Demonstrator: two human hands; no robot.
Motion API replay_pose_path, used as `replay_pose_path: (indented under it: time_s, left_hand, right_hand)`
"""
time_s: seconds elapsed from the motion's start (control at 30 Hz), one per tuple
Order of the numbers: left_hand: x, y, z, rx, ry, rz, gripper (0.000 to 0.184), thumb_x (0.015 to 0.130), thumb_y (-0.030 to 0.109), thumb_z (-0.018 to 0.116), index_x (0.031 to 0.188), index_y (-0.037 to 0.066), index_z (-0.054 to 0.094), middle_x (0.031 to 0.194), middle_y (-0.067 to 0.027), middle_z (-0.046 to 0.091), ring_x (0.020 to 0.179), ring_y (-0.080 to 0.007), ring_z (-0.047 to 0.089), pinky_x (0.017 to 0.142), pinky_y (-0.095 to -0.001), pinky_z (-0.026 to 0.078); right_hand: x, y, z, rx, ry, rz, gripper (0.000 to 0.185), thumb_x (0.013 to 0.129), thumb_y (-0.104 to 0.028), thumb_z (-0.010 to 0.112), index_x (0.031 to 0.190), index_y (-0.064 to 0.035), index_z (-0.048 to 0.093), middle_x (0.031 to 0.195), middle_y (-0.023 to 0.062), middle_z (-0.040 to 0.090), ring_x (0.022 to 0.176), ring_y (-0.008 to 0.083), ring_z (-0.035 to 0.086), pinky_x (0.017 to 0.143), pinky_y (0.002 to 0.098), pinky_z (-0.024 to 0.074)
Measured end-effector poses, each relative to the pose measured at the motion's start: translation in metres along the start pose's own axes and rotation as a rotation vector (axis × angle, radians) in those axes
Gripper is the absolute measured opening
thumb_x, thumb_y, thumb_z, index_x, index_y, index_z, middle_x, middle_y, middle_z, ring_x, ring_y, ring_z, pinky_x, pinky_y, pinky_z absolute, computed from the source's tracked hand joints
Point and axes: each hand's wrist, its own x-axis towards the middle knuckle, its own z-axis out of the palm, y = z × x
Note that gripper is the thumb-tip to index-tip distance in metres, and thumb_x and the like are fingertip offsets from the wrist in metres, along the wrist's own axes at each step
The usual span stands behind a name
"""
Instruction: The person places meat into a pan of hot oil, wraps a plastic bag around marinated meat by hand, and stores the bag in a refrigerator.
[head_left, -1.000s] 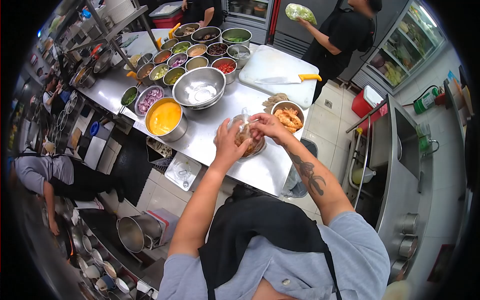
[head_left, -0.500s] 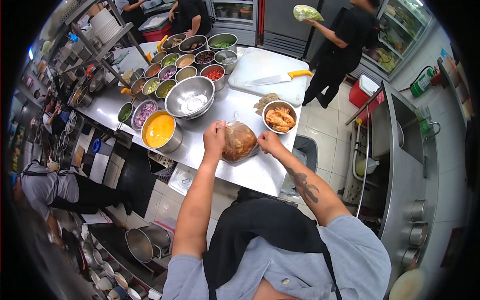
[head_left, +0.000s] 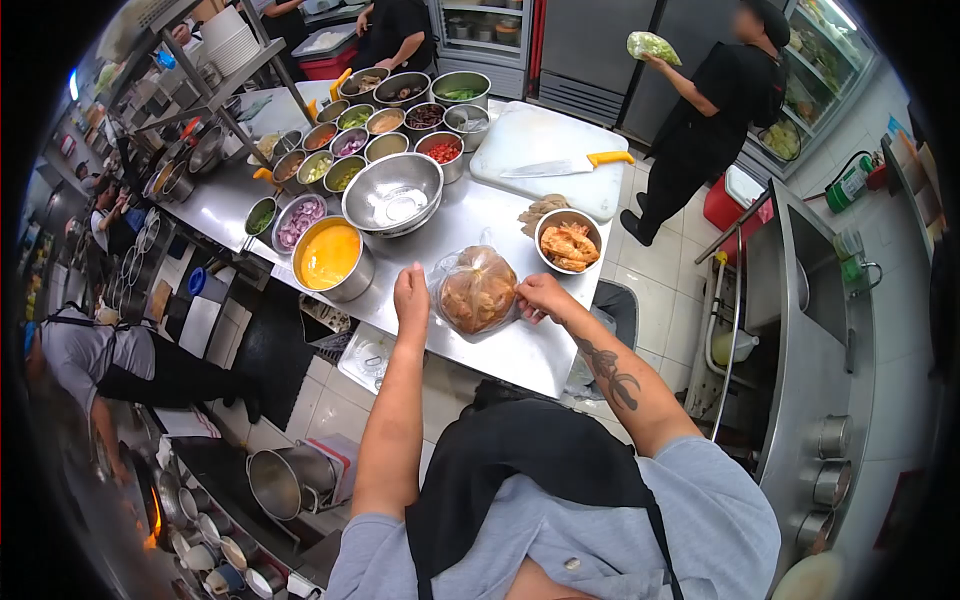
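A clear plastic bag point(head_left: 478, 290) with brownish-orange food, perhaps marinated meat, rests on the steel table in front of me. My right hand point(head_left: 544, 297) pinches the bag's plastic on its right side. Just left of the bag, my left hand point(head_left: 411, 293) is upright with its fingers stretched out, apart from the plastic and holding nothing. Behind the right hand stands a metal bowl point(head_left: 568, 241) with orange-coated pieces of food. A large steel bowl point(head_left: 393, 192) with a perforated bottom stands beyond the bag. The pot of yellow liquid point(head_left: 329, 256) is to the left.
Several metal containers point(head_left: 387, 121) of cut ingredients line the table's far side. A knife point(head_left: 566, 165) with a yellow handle lies on the white cutting board point(head_left: 548, 140). One person point(head_left: 715, 100) at the right holds a bag of greens point(head_left: 652, 47). A flame point(head_left: 153, 515) burns at lower left.
My left hand has let go of the bag and moved slightly left. The right hand still grips the plastic. The person with the greens has shifted right in view.
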Motion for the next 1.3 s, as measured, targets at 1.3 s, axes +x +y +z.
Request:
replay_pose_path:
  time_s: [1.3]
  left_hand:
    - [-0.039, 0.041, 0.005, -0.352, -0.211, -0.455, 0.011, 0.086, 0.014, 0.060, 0.088, 0.004, 0.056, 0.073, -0.0049, 0.059, 0.060, -0.0132, 0.053, 0.052, -0.0288, 0.045]
  right_hand:
    - [-0.017, -0.010, -0.026, 0.451, 0.174, -0.058, 0.015, 0.087, -0.010, 0.051, 0.074, -0.0051, 0.055, 0.060, 0.0042, 0.052, 0.050, 0.0159, 0.055, 0.045, 0.0326, 0.0509]
